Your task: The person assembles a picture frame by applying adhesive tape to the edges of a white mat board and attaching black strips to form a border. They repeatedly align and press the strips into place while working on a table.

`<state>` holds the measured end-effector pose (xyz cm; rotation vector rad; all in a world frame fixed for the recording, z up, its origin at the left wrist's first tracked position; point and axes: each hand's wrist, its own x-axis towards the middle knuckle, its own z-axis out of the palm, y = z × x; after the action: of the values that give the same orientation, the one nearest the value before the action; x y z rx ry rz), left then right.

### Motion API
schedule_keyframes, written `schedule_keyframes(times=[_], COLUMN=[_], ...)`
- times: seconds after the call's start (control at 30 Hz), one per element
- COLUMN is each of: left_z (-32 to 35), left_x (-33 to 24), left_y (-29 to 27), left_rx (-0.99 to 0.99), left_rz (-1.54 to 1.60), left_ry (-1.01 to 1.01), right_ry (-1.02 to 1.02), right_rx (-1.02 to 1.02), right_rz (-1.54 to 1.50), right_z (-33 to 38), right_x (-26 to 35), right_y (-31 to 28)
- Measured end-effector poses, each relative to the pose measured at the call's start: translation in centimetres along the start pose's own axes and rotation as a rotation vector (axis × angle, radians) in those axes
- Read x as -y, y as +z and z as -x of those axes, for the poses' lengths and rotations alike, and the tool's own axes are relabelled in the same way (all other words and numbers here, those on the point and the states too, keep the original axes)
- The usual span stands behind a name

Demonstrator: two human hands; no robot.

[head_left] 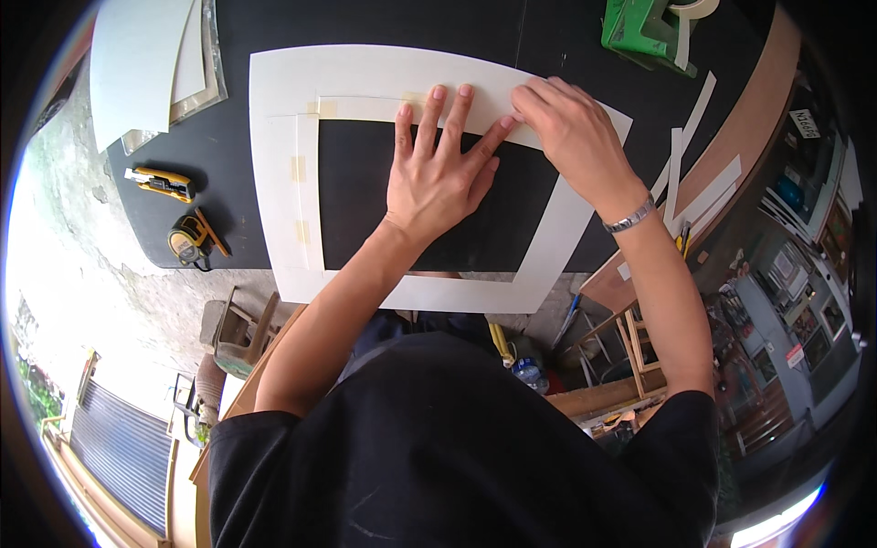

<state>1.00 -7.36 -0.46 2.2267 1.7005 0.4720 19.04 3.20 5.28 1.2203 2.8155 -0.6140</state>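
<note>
pressing flat on white mat frame point(283, 173), left hand point(434, 178) fingers spread; right hand point(571, 137) fingers together.

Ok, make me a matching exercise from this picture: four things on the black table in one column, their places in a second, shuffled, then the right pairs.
Things:
1. yellow utility knife
2. green tape dispenser
3. white rectangular mat-board frame
4. loose white strips

Places:
A. top of the picture, beyond the right hand
B. under both hands, left hand spread flat
C. left of the frame, above the yellow tape measure
D. right of the frame, lying slantwise

Pairs: 1-C, 2-A, 3-B, 4-D
</note>
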Motion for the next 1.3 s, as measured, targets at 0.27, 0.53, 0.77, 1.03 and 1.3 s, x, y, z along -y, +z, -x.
schedule_keyframes(times=[0.27,0.53,0.77,1.03,1.3], left_z=[-0.2,0.0,9.5,11.9,11.1], left_x=[-0.4,-0.6,7.1,12.4,10.5], left_y=[-0.5,-2.2,-11.1,-10.5,-17.8], left_rx=[-0.043,0.011,-0.285,-0.230,-0.136], left_rz=[-0.032,0.001,0.091,0.377,1.011], left_ry=[-0.003,0.012,-0.801,-0.920,-0.822], right_ry=[0.086,0.424,1.100,1.325,1.282], right_rx=[-0.005,-0.092,-0.338,-0.507,-0.444], right_rz=[-0.001,-0.146,-0.630,-0.493,-0.974], right_z=[0.6,6.5,22.2,17.0,22.9], right_x=[0.1,-3.2,4.2,7.9,3.3], right_y=[-0.1,-2.5,6.9,8.0,7.2])
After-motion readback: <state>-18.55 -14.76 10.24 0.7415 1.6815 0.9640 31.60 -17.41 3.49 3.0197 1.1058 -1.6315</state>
